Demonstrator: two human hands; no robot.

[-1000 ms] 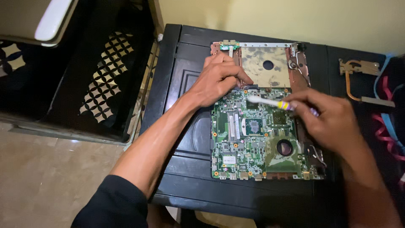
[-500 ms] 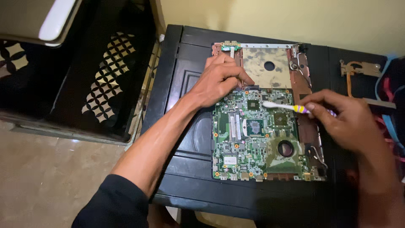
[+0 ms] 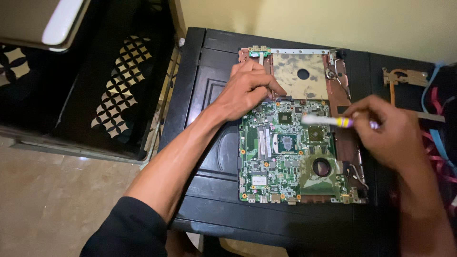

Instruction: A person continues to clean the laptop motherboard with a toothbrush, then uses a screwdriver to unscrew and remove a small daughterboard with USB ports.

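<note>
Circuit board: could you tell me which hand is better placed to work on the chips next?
Right. The right hand holds a white tool whose tip hovers over the circuit board near its chips; the left hand is pressed on the board's upper edge, steadying it.

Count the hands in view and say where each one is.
2. The left hand presses on the top-left edge of the green motherboard. The right hand holds a white brush over the board's upper right.

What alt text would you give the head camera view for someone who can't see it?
A person's left hand presses on the top edge of a green laptop motherboard lying on a black table, while the right hand holds a white brush-like tool over the board. A copper heat pipe lies to the right.
</note>
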